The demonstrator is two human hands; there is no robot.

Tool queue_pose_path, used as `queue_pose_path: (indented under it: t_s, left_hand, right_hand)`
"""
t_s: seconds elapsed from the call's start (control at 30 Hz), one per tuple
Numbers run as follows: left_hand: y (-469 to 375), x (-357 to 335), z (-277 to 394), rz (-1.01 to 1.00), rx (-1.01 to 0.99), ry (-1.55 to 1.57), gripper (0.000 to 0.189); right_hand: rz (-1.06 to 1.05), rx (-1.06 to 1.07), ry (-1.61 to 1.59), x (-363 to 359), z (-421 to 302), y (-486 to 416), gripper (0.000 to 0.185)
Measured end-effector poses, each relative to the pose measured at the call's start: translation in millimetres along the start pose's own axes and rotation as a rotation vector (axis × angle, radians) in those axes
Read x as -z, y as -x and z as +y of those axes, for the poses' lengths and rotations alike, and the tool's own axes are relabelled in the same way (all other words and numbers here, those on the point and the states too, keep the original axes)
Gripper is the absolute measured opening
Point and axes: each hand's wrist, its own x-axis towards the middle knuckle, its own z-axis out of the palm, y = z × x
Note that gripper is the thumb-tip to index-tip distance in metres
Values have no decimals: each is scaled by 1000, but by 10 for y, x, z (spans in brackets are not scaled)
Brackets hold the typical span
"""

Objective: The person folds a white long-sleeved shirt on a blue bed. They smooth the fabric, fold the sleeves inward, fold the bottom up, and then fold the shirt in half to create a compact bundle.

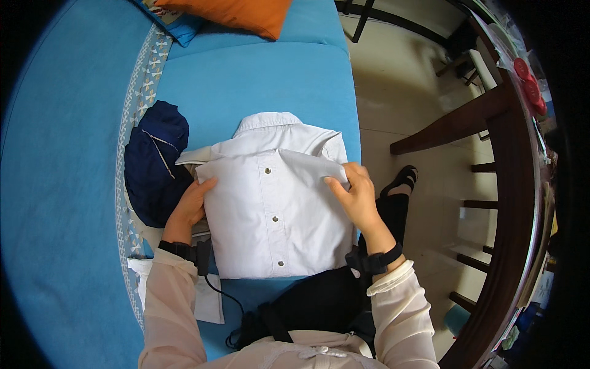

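Note:
A white button-up shirt, partly folded, lies on the blue sofa seat before me, its collar pointing away. The lower part is folded up over the upper part, with several snap buttons in a line down its middle. My left hand grips the left edge of the folded part, thumb on top. At the right corner, my right hand pinches the cloth between thumb and fingers. A dark navy garment with a light cord lies bunched left of the shirt, on top of beige cloth.
An orange cushion rests at the sofa's far end. White cloth lies near my left forearm. A dark wooden table laden with items stands at the right, across the tiled floor. A cable hangs from my left wrist strap.

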Motion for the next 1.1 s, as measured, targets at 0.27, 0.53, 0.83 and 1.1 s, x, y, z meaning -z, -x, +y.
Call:
queue_pose_path:
  t_s: [0.27,0.53,0.83,1.1]
  left_hand:
    - [-43,-18,-4,-58,-12,28,54]
    - [9,-49,36,-56,-14,72,51]
    - [-91,-192,62,206,-270,-305,46]
    - [-235,-110,-27,63,-88,72,42]
  right_hand:
    - [-228,-494,-968,-16,42,-390,50]
    - [-17,-400,-762,-179,245,-453,36]
    - [366,130,322,-52,-37,-318,41]
    - [76,284,620,-601,-257,-181,56]
